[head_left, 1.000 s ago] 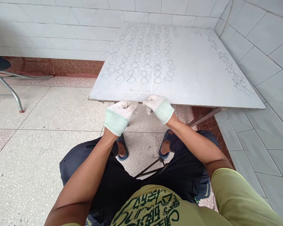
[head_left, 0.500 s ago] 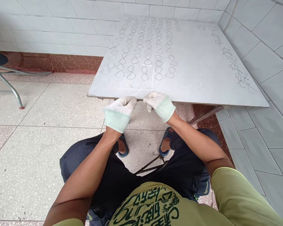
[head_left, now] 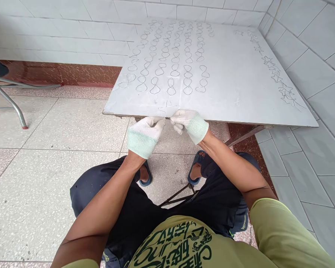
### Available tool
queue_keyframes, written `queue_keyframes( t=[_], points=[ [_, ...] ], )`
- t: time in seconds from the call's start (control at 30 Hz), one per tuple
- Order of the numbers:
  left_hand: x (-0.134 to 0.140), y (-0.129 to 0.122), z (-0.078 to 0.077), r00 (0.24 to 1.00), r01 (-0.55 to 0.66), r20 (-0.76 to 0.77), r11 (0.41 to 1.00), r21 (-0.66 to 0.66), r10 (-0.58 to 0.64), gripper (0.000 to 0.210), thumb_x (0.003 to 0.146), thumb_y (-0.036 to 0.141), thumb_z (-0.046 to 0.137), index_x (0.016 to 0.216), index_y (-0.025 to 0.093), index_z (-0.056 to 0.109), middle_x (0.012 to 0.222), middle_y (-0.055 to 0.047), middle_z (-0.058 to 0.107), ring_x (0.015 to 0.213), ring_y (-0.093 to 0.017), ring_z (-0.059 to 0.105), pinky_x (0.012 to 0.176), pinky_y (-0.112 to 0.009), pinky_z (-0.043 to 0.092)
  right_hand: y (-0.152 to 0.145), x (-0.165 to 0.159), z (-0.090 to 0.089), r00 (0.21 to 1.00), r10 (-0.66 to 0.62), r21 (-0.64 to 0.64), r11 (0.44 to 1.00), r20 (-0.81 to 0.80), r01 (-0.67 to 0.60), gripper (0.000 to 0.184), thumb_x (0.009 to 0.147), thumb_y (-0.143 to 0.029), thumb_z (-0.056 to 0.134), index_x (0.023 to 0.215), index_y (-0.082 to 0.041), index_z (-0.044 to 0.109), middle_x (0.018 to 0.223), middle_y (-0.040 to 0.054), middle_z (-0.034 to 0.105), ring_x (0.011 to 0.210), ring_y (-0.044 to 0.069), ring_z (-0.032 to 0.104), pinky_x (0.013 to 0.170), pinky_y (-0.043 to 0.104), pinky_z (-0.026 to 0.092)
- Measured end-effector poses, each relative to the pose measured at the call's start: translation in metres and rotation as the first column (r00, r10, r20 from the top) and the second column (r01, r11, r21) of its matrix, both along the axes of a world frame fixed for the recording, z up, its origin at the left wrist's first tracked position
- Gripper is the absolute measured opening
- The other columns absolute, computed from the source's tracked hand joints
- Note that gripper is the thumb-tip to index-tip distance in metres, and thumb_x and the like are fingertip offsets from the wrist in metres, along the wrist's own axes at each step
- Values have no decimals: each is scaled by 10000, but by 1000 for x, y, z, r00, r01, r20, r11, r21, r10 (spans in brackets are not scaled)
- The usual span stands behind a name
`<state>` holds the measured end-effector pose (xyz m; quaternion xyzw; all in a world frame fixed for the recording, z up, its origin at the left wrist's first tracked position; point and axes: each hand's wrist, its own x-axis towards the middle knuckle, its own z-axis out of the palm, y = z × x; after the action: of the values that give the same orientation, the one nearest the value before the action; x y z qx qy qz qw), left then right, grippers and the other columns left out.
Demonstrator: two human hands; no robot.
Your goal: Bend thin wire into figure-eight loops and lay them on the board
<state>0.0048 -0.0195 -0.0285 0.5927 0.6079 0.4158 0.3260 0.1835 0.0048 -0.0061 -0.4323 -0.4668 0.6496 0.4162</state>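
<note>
My left hand (head_left: 147, 133), in a white knit glove with a pale green cuff, is closed at the table's front edge, thumb and finger pinched on a thin wire (head_left: 165, 108). Close beside it on the right, my right hand (head_left: 187, 122), gloved the same way, pinches the same wire. The wire is fine and bent, and rises a little above the fingertips; its full shape is hard to make out. Beyond the hands, several wire figure-eights (head_left: 171, 86) lie in rows on the white tabletop (head_left: 226, 85).
Star-shaped wire pieces (head_left: 276, 72) lie along the table's right side. Tiled walls (head_left: 206, 15) border the table at the back and right. A metal chair leg (head_left: 19, 111) stands on the floor at left. My slippered feet (head_left: 195, 169) are under the table edge.
My left hand has moved slightly right, closer to my right hand, and tilted a little. The wire between them has shifted its angle. The right hand has barely moved.
</note>
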Motion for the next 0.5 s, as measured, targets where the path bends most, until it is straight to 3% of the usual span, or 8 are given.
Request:
queue_keyframes(
  t=[0.13, 0.23, 0.3, 0.4, 0.47, 0.5],
  points=[
    [-6, 4, -4, 972, 64, 229, 997, -48, -52, 189, 953, 354, 797, 963, 185, 881, 938, -79, 874, 899, -236, 784, 759, -311, 590, -2, 4, 3, 997, 12, -36, 999, -80, -15, 449, 1013, -24, 667, 606, -200, 599, 467, -89, 453, 440, 75, 468, 505, 229, 348],
    [-15, 15, -11, 856, 223, 502, 964, -143, -124, 283, 837, 399, 947, 968, 159, 875, 923, -97, 865, 789, -207, 767, 716, -312, 616, -2, 3, 7, 1000, -8, -43, 999, -10, 8, 471, 1010, -32, 671, 587, -213, 571, 458, -80, 475, 435, 77, 463, 508, 237, 342],
    [-21, 23, -16, 748, 377, 644, 901, -213, -161, 394, 715, 412, 1061, 920, 143, 858, 853, -97, 842, 726, -193, 749, 712, -325, 643, -2, 2, 9, 994, -21, 6, 1000, 112, 21, 477, 1020, -37, 643, 585, -220, 572, 443, -70, 499, 442, 81, 462, 524, 244, 338],
    [-26, 31, -20, 657, 549, 727, 788, -279, -200, 507, 638, 460, 1136, 872, 126, 834, 773, -86, 801, 680, -188, 747, 726, -344, 671, -1, 1, 10, 948, -45, 113, 994, 316, 10, 481, 1007, -47, 635, 568, -232, 571, 451, -56, 547, 491, 95, 482, 581, 252, 376],
    [-29, 33, -21, 668, 560, 713, 775, -293, -213, 530, 661, 478, 1134, 925, 117, 849, 812, -97, 815, 699, -194, 766, 745, -345, 679, -1, 2, 8, 916, -80, 169, 986, 392, 14, 483, 999, -66, 649, 557, -239, 561, 471, -53, 571, 524, 104, 498, 618, 258, 403],
    [-31, 34, -21, 690, 527, 694, 800, -287, -206, 527, 679, 462, 1127, 976, 116, 863, 860, -107, 836, 730, -198, 782, 764, -339, 681, -1, 3, 7, 911, -91, 188, 982, 402, 15, 481, 1004, -81, 650, 561, -242, 560, 482, -52, 581, 537, 107, 507, 633, 261, 413]
  ],
)
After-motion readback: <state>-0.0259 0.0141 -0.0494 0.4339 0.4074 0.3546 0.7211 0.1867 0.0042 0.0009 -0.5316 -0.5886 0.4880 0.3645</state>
